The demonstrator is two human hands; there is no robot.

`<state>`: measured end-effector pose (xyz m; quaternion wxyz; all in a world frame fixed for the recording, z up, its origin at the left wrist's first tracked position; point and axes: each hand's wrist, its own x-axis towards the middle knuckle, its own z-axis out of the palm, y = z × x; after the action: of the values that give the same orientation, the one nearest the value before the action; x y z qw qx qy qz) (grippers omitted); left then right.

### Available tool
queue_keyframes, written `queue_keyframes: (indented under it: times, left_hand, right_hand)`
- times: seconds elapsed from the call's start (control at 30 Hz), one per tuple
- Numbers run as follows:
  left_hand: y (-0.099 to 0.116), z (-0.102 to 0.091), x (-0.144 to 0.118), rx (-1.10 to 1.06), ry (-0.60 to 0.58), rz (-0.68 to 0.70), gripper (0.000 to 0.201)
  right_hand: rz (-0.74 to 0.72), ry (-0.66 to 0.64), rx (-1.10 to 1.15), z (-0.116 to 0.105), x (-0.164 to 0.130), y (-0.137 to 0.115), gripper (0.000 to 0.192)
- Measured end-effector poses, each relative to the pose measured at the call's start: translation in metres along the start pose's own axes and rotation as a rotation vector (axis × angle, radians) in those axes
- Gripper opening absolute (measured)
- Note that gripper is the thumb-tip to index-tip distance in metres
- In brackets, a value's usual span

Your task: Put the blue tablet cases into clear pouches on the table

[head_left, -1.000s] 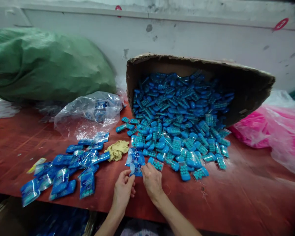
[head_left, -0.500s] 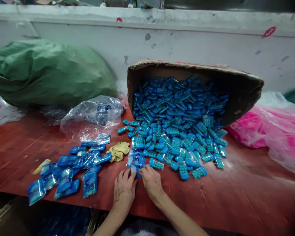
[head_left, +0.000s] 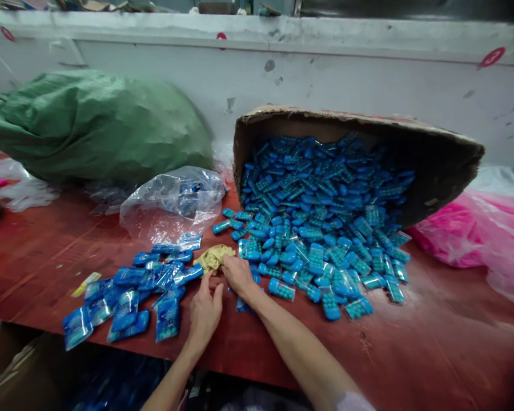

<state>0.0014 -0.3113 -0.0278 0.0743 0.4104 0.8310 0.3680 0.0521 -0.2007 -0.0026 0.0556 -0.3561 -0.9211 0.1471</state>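
Two hands (head_left: pixel 223 291) at yellow cloth (head_left: pixel 214 257), blue packets (head_left: pixel 128 297) left, tipped box (head_left: pixel 360 131) behind

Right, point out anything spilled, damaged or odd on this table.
The cardboard box lies tipped on its side, rim ragged, and blue cases spill from it across the red table. A crumpled yellow cloth sits among them, under the right hand.

The table (head_left: pixel 432 342) is red-brown, and the small cases (head_left: pixel 321 194) spilling from the brown cardboard box (head_left: pixel 437 165) are bright blue with teal dots. The sealed packets (head_left: pixel 128 297) near the table's front edge are shiny blue, the crumpled cloth (head_left: pixel 214 256) dull yellow, the sack (head_left: pixel 94 123) at the back-left corner green, and the bags (head_left: pixel 475 234) toward the right edge pink.
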Motion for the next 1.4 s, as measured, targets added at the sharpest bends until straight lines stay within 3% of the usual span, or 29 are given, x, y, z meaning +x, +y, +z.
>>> queue_keyframes:
  times: [0.13,0.3,0.43,0.53,0.6,0.7,0.8,0.87,1.0,1.1,1.27,1.4]
  left_hand:
    - [-0.002,0.001,0.008,-0.019,-0.051,-0.009,0.033]
    - [-0.002,0.009,-0.009,0.059,0.036,0.166,0.03]
    - [-0.001,0.021,-0.033,0.208,0.004,0.348,0.034]
    - [-0.002,0.024,-0.043,0.201,-0.043,0.376,0.036]
    - [-0.001,0.022,-0.046,0.065,-0.04,0.32,0.037]
    - [0.007,0.016,-0.045,-0.263,-0.061,0.027,0.047]
    - [0.02,0.012,-0.044,-0.585,-0.213,-0.306,0.045]
    - [0.028,0.012,-0.045,-0.727,-0.303,-0.403,0.03]
    - [0.038,0.016,-0.051,-0.954,-0.385,-0.504,0.025]
    - [0.041,0.021,-0.055,-1.015,-0.412,-0.549,0.026]
    - [0.046,0.029,-0.058,-0.911,-0.338,-0.53,0.027]
    - [0.053,0.032,-0.062,-0.97,-0.322,-0.565,0.03]
  right_hand:
    - [-0.057,-0.041,-0.003,-0.007,-0.004,0.004,0.021]
    - [-0.041,-0.007,-0.011,-0.023,-0.062,0.031,0.027]
    - [0.038,0.083,0.005,-0.001,-0.105,0.05,0.019]
    - [0.067,0.169,0.027,0.019,-0.112,0.055,0.02]
    - [0.06,0.19,0.049,0.022,-0.112,0.054,0.021]
    - [0.033,0.26,0.133,0.013,-0.115,0.049,0.021]
    - [0.01,0.336,0.249,0.001,-0.127,0.04,0.021]
    - [0.007,0.355,0.405,-0.004,-0.135,0.035,0.02]
    - [0.288,0.31,0.957,-0.004,-0.139,0.034,0.037]
    - [0.448,0.14,1.313,-0.002,-0.135,0.038,0.02]
    - [0.462,0.158,1.393,0.007,-0.135,0.039,0.021]
    - [0.47,0.203,1.392,0.015,-0.14,0.038,0.024]
